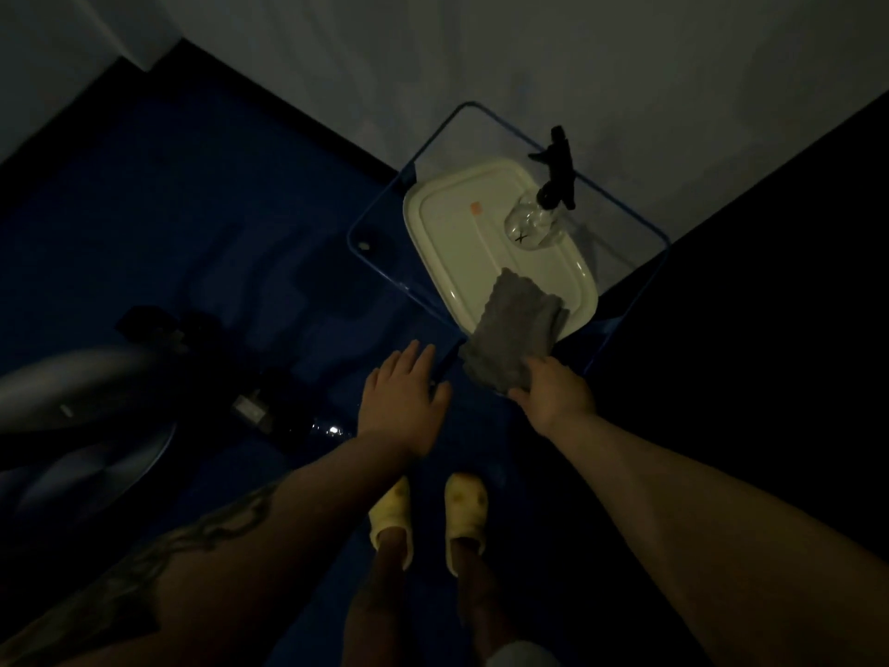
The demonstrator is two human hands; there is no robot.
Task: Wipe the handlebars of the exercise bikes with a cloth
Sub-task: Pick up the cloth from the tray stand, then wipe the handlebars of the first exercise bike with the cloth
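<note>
The room is dim. A folded grey cloth hangs over the near corner of a cream plastic lid that lies on a glass table with a blue rim. My right hand grips the cloth's near edge. Just left of the cloth, my left hand hovers flat with its fingers spread and nothing in it. Part of an exercise bike shows at the left, dark and blurred; its handlebars are not in view.
A clear spray bottle with a black trigger stands on the lid's far end. White walls meet behind the table. A dark surface fills the right side. My feet in yellow clogs stand on the blue floor.
</note>
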